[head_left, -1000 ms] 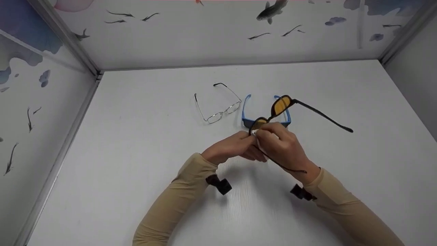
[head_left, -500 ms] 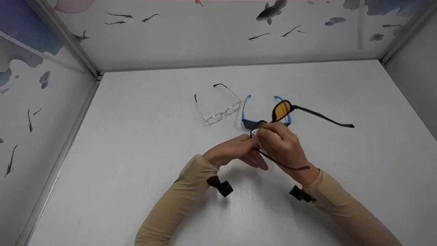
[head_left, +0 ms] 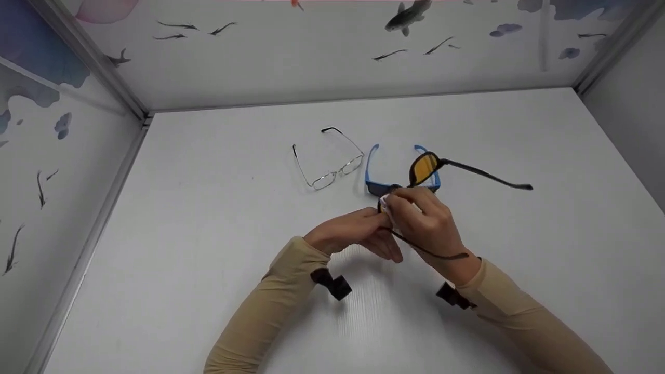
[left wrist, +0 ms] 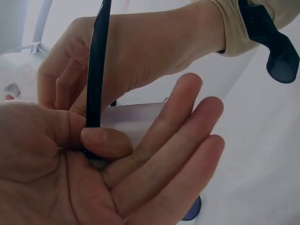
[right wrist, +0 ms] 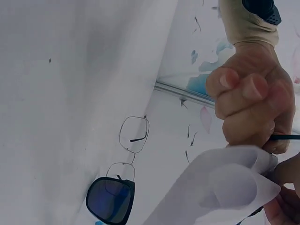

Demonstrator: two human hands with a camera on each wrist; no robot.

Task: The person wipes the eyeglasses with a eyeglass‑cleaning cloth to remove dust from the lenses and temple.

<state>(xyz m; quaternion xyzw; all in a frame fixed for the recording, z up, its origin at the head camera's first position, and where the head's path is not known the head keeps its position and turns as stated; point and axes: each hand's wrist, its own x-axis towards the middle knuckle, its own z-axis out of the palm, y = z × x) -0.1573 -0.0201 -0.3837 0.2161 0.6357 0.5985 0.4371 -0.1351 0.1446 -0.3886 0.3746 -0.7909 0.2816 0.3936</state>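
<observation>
My left hand [head_left: 350, 227] pinches a pair of black-framed glasses with yellow lenses [head_left: 424, 167] near one end, its other fingers stretched out. In the left wrist view, thumb and index finger of the left hand [left wrist: 122, 173] meet at the base of a black temple [left wrist: 97, 70]. A white cloth [right wrist: 229, 183] is in my right hand [head_left: 427, 221], pressed against the nearer lens, which it mostly hides. Blue-framed glasses with dark lenses [head_left: 378, 188] lie on the table just beyond, partly covered by the held pair. The far temple of the held glasses points right.
Thin metal-rimmed glasses [head_left: 324, 181] lie with temples unfolded left of the blue pair on the white table [head_left: 208, 234]. Panels printed with fish and blotches [head_left: 260, 62] rise at the back and left. A plain panel [head_left: 631, 119] stands at the right.
The held glasses have tipped, so their far lens and temple sit slightly lower. The left hand's free fingers have dropped a little. The right hand stays at the near lens with the cloth.
</observation>
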